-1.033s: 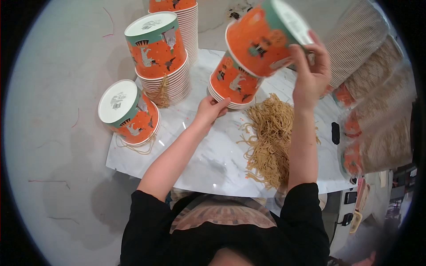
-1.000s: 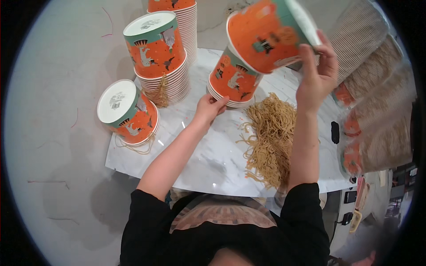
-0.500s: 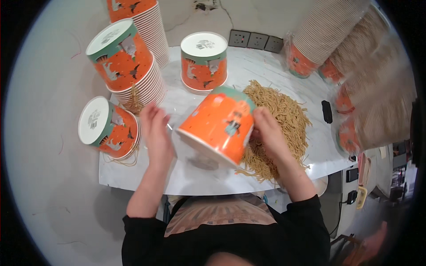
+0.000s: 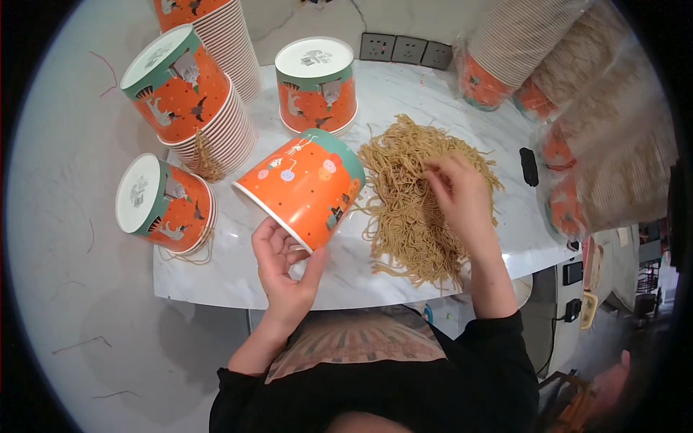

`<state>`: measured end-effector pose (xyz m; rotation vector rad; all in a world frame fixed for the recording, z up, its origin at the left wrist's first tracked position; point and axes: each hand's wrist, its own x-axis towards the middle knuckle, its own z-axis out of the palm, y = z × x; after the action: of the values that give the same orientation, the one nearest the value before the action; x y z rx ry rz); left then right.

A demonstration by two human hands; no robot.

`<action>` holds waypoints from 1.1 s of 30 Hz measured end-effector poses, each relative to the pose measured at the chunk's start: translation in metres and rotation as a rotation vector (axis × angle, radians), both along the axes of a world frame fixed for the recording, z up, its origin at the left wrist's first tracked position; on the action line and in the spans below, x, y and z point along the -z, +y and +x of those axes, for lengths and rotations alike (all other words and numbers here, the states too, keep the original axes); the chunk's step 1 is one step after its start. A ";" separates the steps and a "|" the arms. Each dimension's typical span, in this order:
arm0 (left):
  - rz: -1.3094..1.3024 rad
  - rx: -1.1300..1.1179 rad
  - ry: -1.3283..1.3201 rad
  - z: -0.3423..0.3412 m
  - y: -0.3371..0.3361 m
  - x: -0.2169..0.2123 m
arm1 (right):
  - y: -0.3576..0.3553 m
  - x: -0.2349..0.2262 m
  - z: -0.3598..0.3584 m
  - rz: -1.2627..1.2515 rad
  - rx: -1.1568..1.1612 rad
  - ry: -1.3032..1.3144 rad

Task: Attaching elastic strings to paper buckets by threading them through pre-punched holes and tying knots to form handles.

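— On the white marble table (image 4: 216, 278), what have you got?

— I see my left hand (image 4: 285, 270) cupped under an orange paper tub (image 4: 303, 186), fingers curled round its bottom rim. The tub lies tilted on its side, teal band and mouth facing the pile of tan strings (image 4: 419, 202). My right hand (image 4: 458, 195) rests on top of that pile, fingers bent down into the strands. Whether it has actually pinched any, I cannot tell.

— And around them?

— A lidded tub (image 4: 316, 85) stands upright behind the tilted one. Another lidded tub (image 4: 162, 203) lies on its side near the left edge, with a few strands under it. A third lidded tub (image 4: 177, 85) sits tilted on a stack of cups (image 4: 227, 137). Bagged sleeves of cups (image 4: 577, 108) lean at the right, and a small black object (image 4: 529, 166) lies just beside the pile.

— What worries you?

— The strings look tangled, so I judge that lifting a few could drag a clump along and spill it over the front edge, where some already lie close. The tub is held only from beneath. A tug on strands caught at its mouth might roll it out of my palm.
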<state>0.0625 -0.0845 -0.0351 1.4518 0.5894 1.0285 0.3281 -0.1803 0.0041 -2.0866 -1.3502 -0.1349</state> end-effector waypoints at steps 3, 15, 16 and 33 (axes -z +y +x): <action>0.012 -0.035 -0.019 0.000 0.000 0.005 | -0.012 0.005 0.020 -0.008 0.001 0.010; -0.004 -0.132 -0.115 0.005 -0.008 0.012 | -0.020 -0.001 0.022 -0.053 0.025 0.076; 0.008 -0.140 -0.118 0.005 -0.008 0.013 | -0.022 -0.002 0.020 -0.040 0.019 0.083; 0.255 -0.398 -0.049 -0.010 0.008 0.021 | -0.013 0.029 -0.052 0.022 -0.259 0.058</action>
<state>0.0521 -0.0768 -0.0557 1.5593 0.7509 1.4911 0.2766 -0.1932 -0.0244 -1.8631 -1.5611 0.0202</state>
